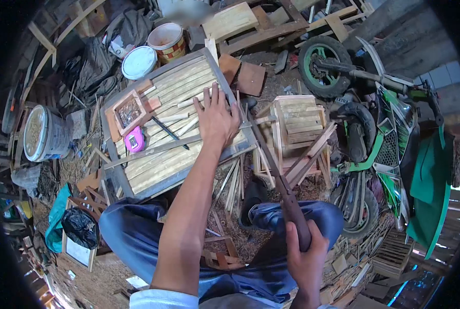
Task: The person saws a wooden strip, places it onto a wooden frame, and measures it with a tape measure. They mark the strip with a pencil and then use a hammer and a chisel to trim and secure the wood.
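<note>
My left hand (217, 117) lies with its fingers stretched out on a framed panel of pale wooden slats (155, 177). Under its palm runs a long thin wood strip (155, 154), which crosses the panel and sticks out past the right edge. My right hand (307, 252) is wrapped round the brown handle of what looks like a handsaw (279, 177), its narrow dark blade seen nearly edge-on. The blade's far part meets the strip's overhanging end, just right of my left hand. On the panel lie a pink tape measure (134, 140), a black pen (169, 132) and a small wooden box of nails (130, 110).
A slatted wooden piece (298, 121) stands right of the panel, with a green motorbike (382, 134) beyond. Buckets (166, 41) stand behind and at left (47, 134). Wood offcuts (232, 185) and sawdust cover the ground between my legs.
</note>
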Demonstrator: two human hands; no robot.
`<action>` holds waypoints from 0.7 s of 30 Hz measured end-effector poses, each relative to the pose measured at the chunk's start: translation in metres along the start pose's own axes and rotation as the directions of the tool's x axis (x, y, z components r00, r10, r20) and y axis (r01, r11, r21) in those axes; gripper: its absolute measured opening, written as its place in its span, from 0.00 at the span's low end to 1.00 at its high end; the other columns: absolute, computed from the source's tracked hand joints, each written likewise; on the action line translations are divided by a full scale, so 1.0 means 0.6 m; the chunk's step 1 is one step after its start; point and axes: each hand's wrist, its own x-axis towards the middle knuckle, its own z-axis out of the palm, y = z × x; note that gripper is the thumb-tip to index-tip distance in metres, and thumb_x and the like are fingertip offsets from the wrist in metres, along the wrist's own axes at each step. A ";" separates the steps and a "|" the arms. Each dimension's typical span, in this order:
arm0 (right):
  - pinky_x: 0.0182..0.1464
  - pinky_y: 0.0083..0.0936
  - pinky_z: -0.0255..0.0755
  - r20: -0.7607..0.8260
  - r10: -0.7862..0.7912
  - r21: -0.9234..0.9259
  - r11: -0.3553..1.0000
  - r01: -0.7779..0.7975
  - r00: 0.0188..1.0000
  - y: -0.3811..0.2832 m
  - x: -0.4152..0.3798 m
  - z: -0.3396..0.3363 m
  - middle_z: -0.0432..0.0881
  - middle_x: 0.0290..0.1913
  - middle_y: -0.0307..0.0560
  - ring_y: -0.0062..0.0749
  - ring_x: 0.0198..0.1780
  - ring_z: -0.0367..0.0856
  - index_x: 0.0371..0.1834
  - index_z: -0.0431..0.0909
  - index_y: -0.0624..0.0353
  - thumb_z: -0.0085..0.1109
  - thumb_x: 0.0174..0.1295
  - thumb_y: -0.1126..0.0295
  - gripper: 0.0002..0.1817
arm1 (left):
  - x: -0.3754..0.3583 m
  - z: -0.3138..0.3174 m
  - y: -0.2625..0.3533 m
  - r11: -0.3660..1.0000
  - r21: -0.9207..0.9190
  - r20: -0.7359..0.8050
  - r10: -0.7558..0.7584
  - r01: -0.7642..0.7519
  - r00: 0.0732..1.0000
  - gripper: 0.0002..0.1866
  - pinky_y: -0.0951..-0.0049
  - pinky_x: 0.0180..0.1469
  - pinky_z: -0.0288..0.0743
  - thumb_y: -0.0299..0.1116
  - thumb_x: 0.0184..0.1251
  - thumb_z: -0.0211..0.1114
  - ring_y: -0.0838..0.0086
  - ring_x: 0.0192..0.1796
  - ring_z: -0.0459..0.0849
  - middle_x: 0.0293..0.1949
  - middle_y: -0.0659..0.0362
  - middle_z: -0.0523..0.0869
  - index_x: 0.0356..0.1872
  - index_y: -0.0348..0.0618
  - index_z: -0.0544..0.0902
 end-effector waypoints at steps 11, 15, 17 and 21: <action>0.28 0.35 0.74 -0.002 0.030 -0.060 0.998 -0.030 1.000 -0.020 -0.021 -0.019 0.81 0.22 0.54 0.46 0.21 0.83 0.38 0.80 0.62 0.65 0.64 0.69 0.08 | 0.008 0.001 0.000 0.999 0.034 -0.014 0.007 -0.007 1.000 0.32 0.42 0.78 0.40 0.49 0.71 0.48 0.55 0.78 0.56 0.76 0.52 0.62 0.69 0.37 0.68; 0.32 0.41 0.76 -0.052 -0.065 0.008 0.998 0.066 0.997 0.012 0.094 0.085 0.81 0.23 0.60 0.56 0.27 0.83 0.38 0.80 0.65 0.60 0.68 0.62 0.14 | 0.002 0.002 -0.001 1.000 0.028 -0.009 0.011 -0.011 1.000 0.32 0.42 0.78 0.40 0.49 0.71 0.47 0.55 0.78 0.56 0.76 0.52 0.62 0.70 0.37 0.68; 0.36 0.46 0.76 -0.051 -0.143 -0.042 0.989 0.141 0.988 0.036 0.143 0.118 0.81 0.25 0.64 0.62 0.31 0.83 0.39 0.79 0.66 0.57 0.70 0.58 0.18 | 0.004 0.001 0.000 1.000 0.006 0.010 0.003 -0.003 1.000 0.33 0.41 0.78 0.39 0.49 0.71 0.46 0.54 0.78 0.56 0.76 0.51 0.61 0.70 0.37 0.67; 0.34 0.46 0.76 0.063 -0.015 -0.075 0.997 0.019 0.998 0.034 0.059 0.062 0.80 0.23 0.65 0.61 0.30 0.83 0.39 0.80 0.67 0.62 0.67 0.58 0.19 | 0.009 0.004 -0.004 1.000 0.001 0.011 0.011 -0.011 1.000 0.33 0.40 0.78 0.38 0.49 0.71 0.46 0.54 0.78 0.56 0.76 0.50 0.61 0.70 0.36 0.67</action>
